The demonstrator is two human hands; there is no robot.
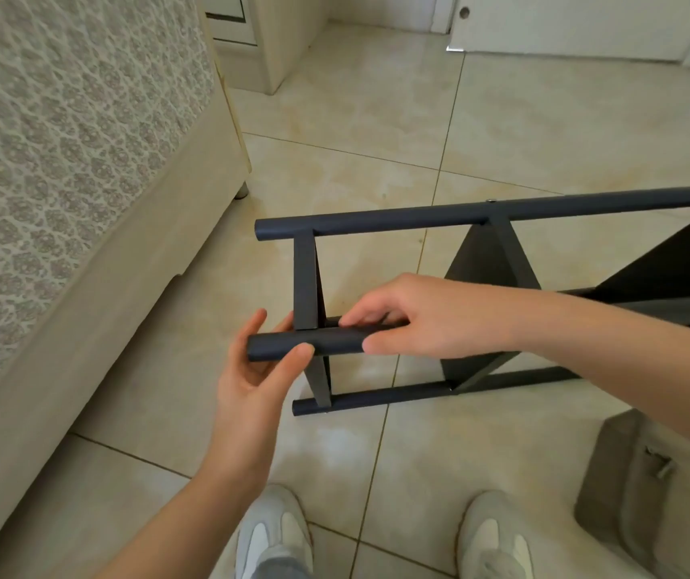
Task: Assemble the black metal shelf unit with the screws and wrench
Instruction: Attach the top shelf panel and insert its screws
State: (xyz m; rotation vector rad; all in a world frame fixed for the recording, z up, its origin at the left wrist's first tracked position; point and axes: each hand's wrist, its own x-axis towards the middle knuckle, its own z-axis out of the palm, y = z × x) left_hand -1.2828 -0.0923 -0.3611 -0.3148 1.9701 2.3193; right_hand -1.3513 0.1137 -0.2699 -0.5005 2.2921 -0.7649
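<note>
**A:** Shelf unit [489, 265], black metal, lying on its side on the tiled floor [376, 119] near a bed [84, 181]. Round posts run left to right, with panels already fitted between them.

**B:** Position of the hands?

**A:** Left hand [251, 369] cups the free end of the near upper post [289, 344], with thumb and fingers curled around it. Right hand [426, 315] wraps the same post from above, just beside the end crossbar [304, 282].

**B:** Step in hand?

**A:** Judged to be seating or aligning this post against the crossbar, ahead of fastening. One screw head [490, 200] shows on the far post. Whether the near joint has a screw cannot be told.

**B:** Next move?

**A:** Probably to line the post's hole up with the crossbar, steady the post with one hand, and free the other for a screw and the wrench. Neither is in view, so both would have to be fetched first.
</note>
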